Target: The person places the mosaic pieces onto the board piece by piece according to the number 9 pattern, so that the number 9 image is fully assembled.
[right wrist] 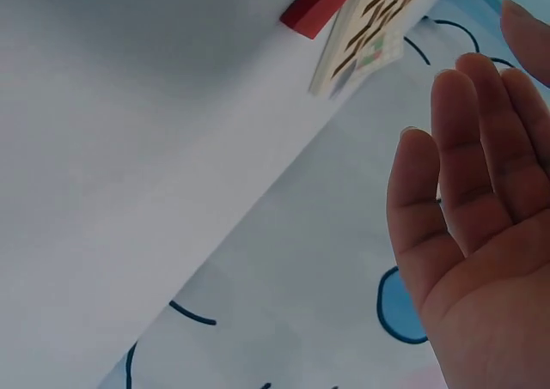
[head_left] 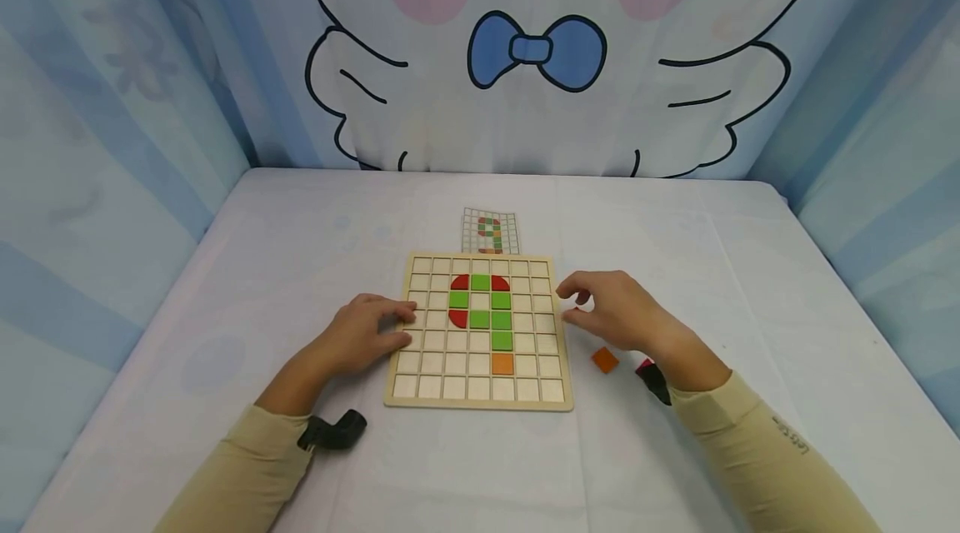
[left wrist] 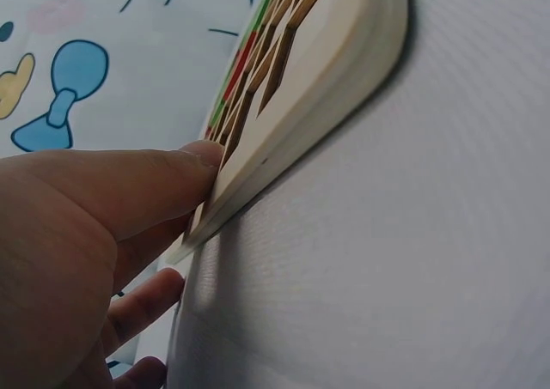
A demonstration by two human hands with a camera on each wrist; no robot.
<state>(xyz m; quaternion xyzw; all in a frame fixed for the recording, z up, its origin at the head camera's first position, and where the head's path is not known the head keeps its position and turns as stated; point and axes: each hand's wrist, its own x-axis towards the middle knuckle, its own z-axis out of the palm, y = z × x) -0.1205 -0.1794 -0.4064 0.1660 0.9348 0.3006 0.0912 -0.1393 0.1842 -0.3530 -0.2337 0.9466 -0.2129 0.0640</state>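
A wooden grid board (head_left: 395, 383) lies flat on the table, with red, green and orange tiles set in some of its cells. My left hand (head_left: 365, 335) touches the board's left rim with thumb and fingertips. In the left wrist view its thumb (left wrist: 163, 187) lies against the wooden edge. Just off the right rim hovers my right hand (head_left: 618, 312), fingers loosely bent and holding nothing. The right wrist view shows its bare palm (right wrist: 507, 269). A loose orange square tile (head_left: 605, 360) lies below that hand. A red curved piece (right wrist: 318, 7) lies nearby, mostly hidden in the head view.
Behind the board, partly covered by it, is a pattern card (head_left: 490, 225) with a small coloured grid. A white cloth covers the table (head_left: 300, 225). Printed curtains (head_left: 97, 183) stand around the back and sides. Black wrist mounts (head_left: 337, 430) are on both wrists.
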